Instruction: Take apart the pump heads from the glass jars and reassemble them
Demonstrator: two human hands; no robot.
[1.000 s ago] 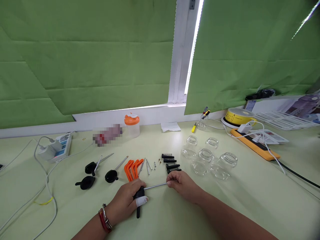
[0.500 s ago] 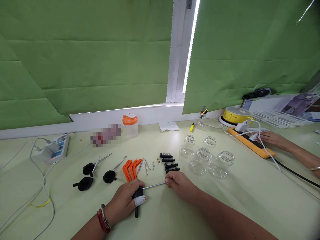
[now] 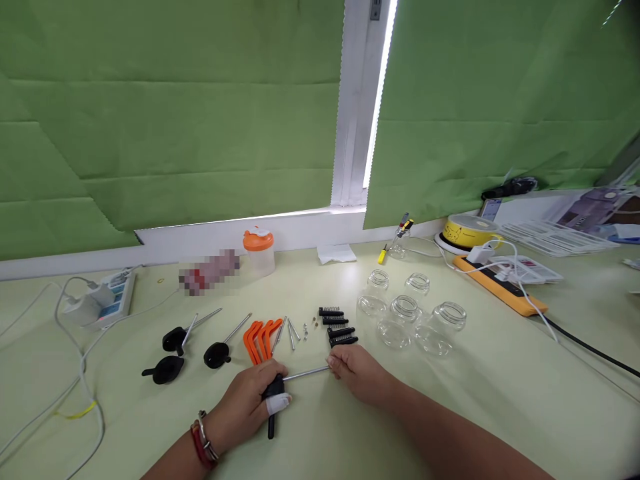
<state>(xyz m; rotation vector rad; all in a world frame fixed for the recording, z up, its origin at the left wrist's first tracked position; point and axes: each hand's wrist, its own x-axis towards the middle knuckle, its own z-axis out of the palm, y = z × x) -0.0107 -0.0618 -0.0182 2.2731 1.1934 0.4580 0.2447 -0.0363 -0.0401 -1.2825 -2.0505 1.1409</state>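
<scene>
Right hand [image 3: 363,375], lower centre: fingers pinching the end of a thin metal rod [image 3: 306,373]; tip hidden under them. Left hand [image 3: 250,395], just left of that: fingers wrapped round a black part [image 3: 273,389], its narrow handle pointing at the bottom edge. Rod spans the gap between hands, roughly level; near end meets the black part, can't tell how deep it sits.

Step, judged: rod being joined to or adjusted in the black part; can't tell if it's turning. Next move would call for a firm left hold, rod kept in line, light fingertip control on the right.

Outward: orange pieces [image 3: 263,339] just above left hand; loose metal pins [image 3: 292,337] beside them; black spring pieces [image 3: 341,332] just above right hand. Left of centre on the worktop [image 3: 320,440], more black parts [image 3: 217,355], some with rods attached. Right of centre, clear jars [image 3: 403,323].
</scene>
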